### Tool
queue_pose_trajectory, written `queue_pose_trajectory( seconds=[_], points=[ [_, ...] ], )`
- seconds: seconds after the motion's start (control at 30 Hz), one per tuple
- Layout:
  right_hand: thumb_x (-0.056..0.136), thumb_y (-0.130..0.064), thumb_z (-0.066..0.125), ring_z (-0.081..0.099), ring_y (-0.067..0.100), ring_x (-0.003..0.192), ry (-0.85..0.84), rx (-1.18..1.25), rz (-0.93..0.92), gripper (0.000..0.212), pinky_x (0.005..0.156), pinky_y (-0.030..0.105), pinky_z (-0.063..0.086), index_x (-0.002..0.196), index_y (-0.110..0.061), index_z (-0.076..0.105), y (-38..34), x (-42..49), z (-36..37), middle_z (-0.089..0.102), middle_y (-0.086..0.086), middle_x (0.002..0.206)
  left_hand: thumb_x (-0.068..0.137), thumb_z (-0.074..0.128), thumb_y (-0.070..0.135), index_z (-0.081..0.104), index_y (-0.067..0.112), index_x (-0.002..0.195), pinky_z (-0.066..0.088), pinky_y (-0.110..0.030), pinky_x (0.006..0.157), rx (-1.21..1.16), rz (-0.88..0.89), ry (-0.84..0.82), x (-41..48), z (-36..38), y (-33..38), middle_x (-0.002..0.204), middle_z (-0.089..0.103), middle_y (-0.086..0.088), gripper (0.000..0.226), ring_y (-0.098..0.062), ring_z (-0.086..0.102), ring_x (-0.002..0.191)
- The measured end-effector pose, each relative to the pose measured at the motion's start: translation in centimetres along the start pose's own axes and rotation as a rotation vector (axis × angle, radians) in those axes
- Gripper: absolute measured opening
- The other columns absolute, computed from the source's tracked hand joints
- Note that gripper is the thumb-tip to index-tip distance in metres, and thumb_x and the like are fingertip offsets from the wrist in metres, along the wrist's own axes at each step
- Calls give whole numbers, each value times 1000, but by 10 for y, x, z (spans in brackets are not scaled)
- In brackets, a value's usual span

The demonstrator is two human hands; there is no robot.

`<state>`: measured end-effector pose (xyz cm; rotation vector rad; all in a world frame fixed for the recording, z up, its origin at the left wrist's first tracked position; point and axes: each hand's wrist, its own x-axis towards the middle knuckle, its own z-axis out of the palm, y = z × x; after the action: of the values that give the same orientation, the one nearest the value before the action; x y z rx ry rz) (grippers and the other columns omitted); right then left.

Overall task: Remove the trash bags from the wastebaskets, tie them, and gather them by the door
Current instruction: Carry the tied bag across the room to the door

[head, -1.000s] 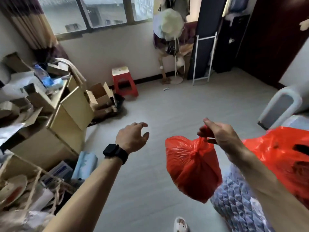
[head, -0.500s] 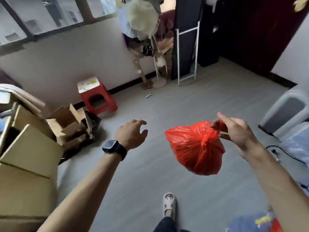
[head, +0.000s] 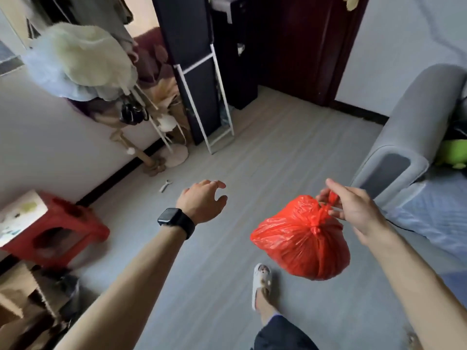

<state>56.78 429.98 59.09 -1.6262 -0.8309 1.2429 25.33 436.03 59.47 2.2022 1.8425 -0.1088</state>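
Observation:
A tied red trash bag (head: pixel 302 237) hangs in the air at centre right, knotted at its top. My right hand (head: pixel 350 205) pinches the bag's twisted ends just above the knot. My left hand (head: pixel 203 200) floats to the left of the bag, apart from it, fingers spread and holding nothing; a black watch sits on that wrist. The dark red door (head: pixel 303 46) stands at the far end of the room, beyond the grey floor.
A grey sofa arm (head: pixel 394 157) and a blue bed cover are at the right. A red stool (head: pixel 58 223) and cardboard boxes (head: pixel 22 299) sit at the left. A coat stand (head: pixel 156 127) and white rack (head: pixel 217 104) line the far wall. My slippered foot (head: pixel 261 281) steps forward.
The view has swung right toward the door and I have stepped forward. The boxes slid out to the left. The bag stays in my right hand, swinging slightly.

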Motion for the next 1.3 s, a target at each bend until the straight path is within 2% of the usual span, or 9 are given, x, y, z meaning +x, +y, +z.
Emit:
queue_pose_trajectory(
  seconds=[0.23,0.37,0.47,0.57,0.7,0.87,1.07,1.17,1.3],
  points=[
    [94,-40,61,65,15,75,104,57,128,31,60,28,44,77,-15,67,-40,189,17,73,-3,64,95,47,48,52,34,134,47,-40,98,66,16,-16,207,-53,-24,130,61,-1,41,-25,57,119],
    [93,-40,61,64,15,82,149,62,190,27,65,29,46,81,-16,67,-80,285,18,73,2,83,96,48,48,52,33,134,48,-39,98,68,67,-21,320,-82,-15,133,60,1,42,-24,58,120],
    [95,-38,60,65,18,85,191,75,186,26,70,32,48,83,-16,67,-105,353,15,73,3,85,96,47,48,50,33,137,48,-40,100,72,124,-50,411,-94,-2,136,59,2,44,-23,57,122],
    [97,-35,58,65,17,78,239,94,179,27,67,28,48,82,-14,65,-128,416,10,72,3,82,95,46,48,51,33,137,47,-42,101,60,165,-70,504,-99,14,136,58,2,44,-25,56,123],
    [95,-38,60,68,19,82,331,133,184,27,67,30,46,83,-14,66,-168,523,-11,74,6,85,92,43,50,53,36,132,44,-42,104,61,259,-155,651,-108,58,133,60,5,44,-23,55,124],
    [95,-37,60,69,17,84,421,199,210,25,69,30,48,85,-16,67,-209,618,-47,74,6,87,91,42,49,51,40,132,41,-39,107,110,347,-262,783,-122,125,134,60,10,43,-20,54,126],
    [97,-31,58,65,9,78,519,313,246,23,67,27,44,88,-11,63,-229,738,-123,70,6,84,94,39,47,49,38,136,37,-41,108,169,485,-310,930,-124,241,142,54,8,44,-21,52,128],
    [96,-37,59,67,8,74,556,356,302,29,65,28,43,83,-11,65,-229,812,-176,73,4,80,94,41,44,51,35,135,39,-41,107,175,514,-304,1001,-117,304,140,56,6,43,-21,54,126],
    [97,-41,57,65,11,67,574,343,360,35,59,26,44,99,-7,68,-228,889,-242,71,4,86,95,44,43,52,33,135,39,-42,108,174,540,-331,1077,-114,373,140,55,5,42,-20,53,127]
  ],
)
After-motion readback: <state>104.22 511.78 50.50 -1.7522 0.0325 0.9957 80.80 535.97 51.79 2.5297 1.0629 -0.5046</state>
